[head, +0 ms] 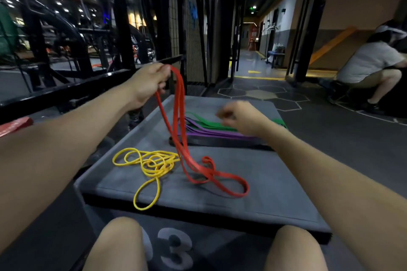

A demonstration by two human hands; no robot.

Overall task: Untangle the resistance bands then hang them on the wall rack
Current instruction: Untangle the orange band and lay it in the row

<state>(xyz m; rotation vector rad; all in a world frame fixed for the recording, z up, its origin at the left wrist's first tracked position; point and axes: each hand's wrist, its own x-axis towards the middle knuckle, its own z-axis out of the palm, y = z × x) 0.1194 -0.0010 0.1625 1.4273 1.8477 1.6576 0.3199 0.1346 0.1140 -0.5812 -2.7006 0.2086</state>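
Left hand (149,82) raised, fingers curled round the top of the red band (179,116) — strands hang down and the lower loops lie on the grey padded box (275,182). Right hand (240,117) blurred, hovering over the green band (207,124) and purple band (211,133); grip cannot be told. Black band (220,142) lies flat just in front of them. Yellow band (152,165) sits tangled on the box, touching the red loops. Dark gym floor, black mesh rack (187,28) behind the box — a seated person (370,66) far right. Both forearms extended, hands apart.
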